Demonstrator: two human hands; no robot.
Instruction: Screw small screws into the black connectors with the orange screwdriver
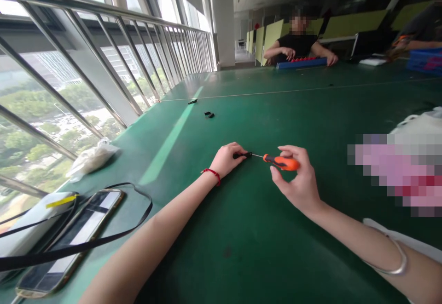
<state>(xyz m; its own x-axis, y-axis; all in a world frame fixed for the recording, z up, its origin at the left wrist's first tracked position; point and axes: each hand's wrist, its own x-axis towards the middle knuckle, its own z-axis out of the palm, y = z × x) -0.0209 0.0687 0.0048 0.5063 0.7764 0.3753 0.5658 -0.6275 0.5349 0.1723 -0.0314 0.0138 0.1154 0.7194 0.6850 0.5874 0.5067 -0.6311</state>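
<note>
My left hand (228, 157), with a red cord at its wrist, pinches a small black part (247, 155) low over the green table. What kind of part it is cannot be made out. A screwdriver (281, 161) with an orange and black handle lies level, its thin shaft pointing left and its tip at the black part. The butt of its handle rests in my right hand (299, 180). The thumb and forefinger there are spread around the handle, with a visible gap, while the other fingers are partly hidden.
Several small black pieces (209, 114) lie farther up the table (262, 249). At left are a phone (72, 244), a white device (37, 226) with black straps and a plastic bag (92, 159). A person (300, 46) across handles a blue tray (302, 63). Metal railing (113, 12) borders the left.
</note>
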